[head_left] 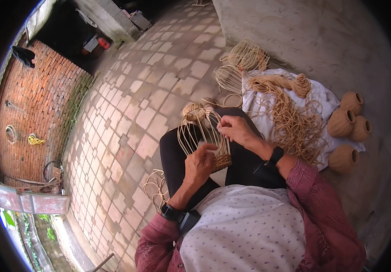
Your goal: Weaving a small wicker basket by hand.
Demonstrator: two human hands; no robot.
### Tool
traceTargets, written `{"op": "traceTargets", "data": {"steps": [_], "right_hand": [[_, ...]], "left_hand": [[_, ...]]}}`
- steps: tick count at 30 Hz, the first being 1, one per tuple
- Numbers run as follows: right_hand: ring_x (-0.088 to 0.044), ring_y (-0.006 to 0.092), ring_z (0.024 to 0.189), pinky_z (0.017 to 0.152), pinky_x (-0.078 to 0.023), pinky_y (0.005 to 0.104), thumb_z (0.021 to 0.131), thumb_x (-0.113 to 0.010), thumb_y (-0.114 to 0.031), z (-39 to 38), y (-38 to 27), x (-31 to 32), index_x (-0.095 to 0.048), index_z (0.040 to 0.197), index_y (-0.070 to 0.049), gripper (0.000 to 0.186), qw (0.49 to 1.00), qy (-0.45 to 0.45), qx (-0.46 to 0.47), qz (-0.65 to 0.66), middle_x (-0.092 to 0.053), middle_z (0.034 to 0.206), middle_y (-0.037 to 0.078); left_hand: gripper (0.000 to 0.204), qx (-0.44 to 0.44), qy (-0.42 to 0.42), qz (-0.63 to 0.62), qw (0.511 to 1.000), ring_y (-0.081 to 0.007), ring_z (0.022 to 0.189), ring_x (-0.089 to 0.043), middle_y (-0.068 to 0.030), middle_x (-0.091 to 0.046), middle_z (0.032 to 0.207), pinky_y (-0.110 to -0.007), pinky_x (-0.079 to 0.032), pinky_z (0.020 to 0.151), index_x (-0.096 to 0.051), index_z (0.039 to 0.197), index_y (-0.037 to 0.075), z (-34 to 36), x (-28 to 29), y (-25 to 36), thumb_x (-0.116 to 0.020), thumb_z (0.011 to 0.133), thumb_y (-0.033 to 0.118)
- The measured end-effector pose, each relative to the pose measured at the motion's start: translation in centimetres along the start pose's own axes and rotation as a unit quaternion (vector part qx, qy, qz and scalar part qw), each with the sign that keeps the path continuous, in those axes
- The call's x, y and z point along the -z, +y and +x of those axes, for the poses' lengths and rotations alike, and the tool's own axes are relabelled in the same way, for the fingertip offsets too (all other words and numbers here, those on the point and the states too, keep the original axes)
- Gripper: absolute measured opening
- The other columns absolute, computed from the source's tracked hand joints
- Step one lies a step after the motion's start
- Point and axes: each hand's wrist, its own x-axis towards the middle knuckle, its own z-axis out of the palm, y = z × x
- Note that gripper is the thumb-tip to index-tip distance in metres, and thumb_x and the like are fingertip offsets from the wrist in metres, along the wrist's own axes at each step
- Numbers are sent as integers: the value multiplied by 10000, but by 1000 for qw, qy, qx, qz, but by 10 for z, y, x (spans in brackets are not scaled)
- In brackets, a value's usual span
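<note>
A half-woven basket [222,162] rests across my lap on dark trousers. Its pale, thin ribs [187,138] bow outward in a cage. Tan woven cord closes the end toward me, and a small woven band [193,109] sits at the far end. My left hand [198,167] is curled against the near side of the basket, thumb and index finger bent over the ribs beside the woven part. On the right side, my right hand [240,130] pinches at the ribs with its fingertips together. Whatever strand lies between those fingertips is too small to make out.
Right of my knees, a white cloth [255,99] carries a tangled heap of tan cord [290,120]. Several finished round baskets [341,122] stand at its right edge. Bare rib frames [229,78] lie beyond. Loose canes [156,189] rest on the paving by my left leg.
</note>
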Motion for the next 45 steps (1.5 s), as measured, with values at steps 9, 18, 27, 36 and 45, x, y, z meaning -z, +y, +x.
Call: {"op": "traceTargets", "data": {"steps": [9,18,27,36,45], "right_hand": [[-651,345,725,676,-498,448,742,-563,-42,12,-4,-47,-590,872,-37,132,955,67,130,-257,-649,721,147],[-603,162,597,574,-475,302,790,-593,-46,-42,-15,-18,-598,971,-10,185,989,36,46,-135,-624,676,84],[-544,86,604,560,-455,265,799,-597,-20,-51,-1,-15,-565,960,-22,164,994,95,10,56,-574,666,21],[-540,51,581,526,-464,203,870,-589,-73,-65,4,30,-568,1023,-36,159,989,-21,-21,144,-598,774,4],[-549,130,558,465,-468,283,874,-582,-207,-221,277,228,-561,848,-58,153,846,420,-280,174,-577,701,37]], "left_hand": [[80,197,71,-372,905,-34,529,-458,40,-583,760,-172,-340,478,-586,952,103,-17,7,-35,-602,878,79],[90,184,65,-387,901,-37,570,-468,41,-570,762,-184,-386,523,-589,969,99,-27,10,-40,-602,881,104],[105,-73,130,67,987,-157,618,-543,-60,-564,788,-282,-437,572,-646,899,33,-17,19,-8,-649,810,88],[154,-17,-15,151,988,-269,620,-657,-115,-649,671,-350,-494,584,-677,830,51,11,14,13,-665,822,204],[187,83,-16,-41,996,-85,612,-524,-36,-593,656,-252,-436,578,-593,812,-8,13,17,6,-620,875,166]]}}
